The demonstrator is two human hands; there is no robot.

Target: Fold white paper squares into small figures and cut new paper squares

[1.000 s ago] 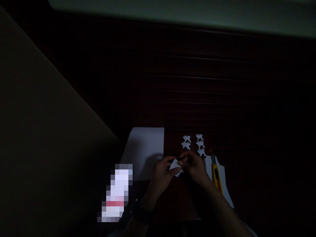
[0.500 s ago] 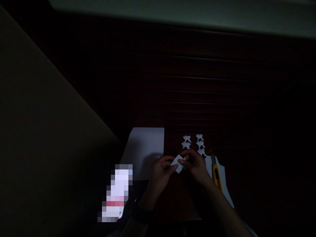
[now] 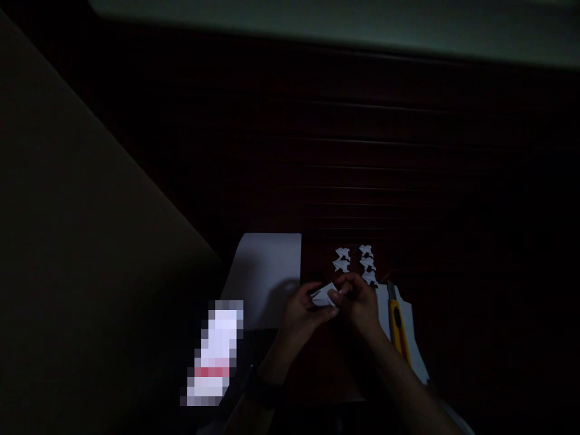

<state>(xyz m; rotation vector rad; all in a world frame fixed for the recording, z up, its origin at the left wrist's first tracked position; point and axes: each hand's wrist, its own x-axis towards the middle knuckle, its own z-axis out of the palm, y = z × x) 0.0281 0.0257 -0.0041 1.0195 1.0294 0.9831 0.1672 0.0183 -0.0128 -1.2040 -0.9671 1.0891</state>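
Between my two hands is a small piece of folded white paper (image 3: 322, 295), held above the dark table. My left hand (image 3: 300, 314) grips it from the left, thumb along the lower edge and fingers behind. From the right, my right hand (image 3: 361, 304) pinches it with the thumb on its front face. Just beyond my hands lie several small folded white paper figures (image 3: 368, 263) in two columns. A yellow utility knife (image 3: 399, 332) rests on white paper sheets (image 3: 414, 338) beside my right forearm.
A large white sheet of paper (image 3: 267, 266) lies to the left of my hands. Nearer on the left is a bright, blurred-out screen-like object (image 3: 217, 350). A pale wall or panel (image 3: 90, 211) slants along the left side. The scene is very dim.
The folded paper has gone from a flat diamond facing me to a tilted shape with loose points at its left. My left thumb has shifted right along its lower edge.
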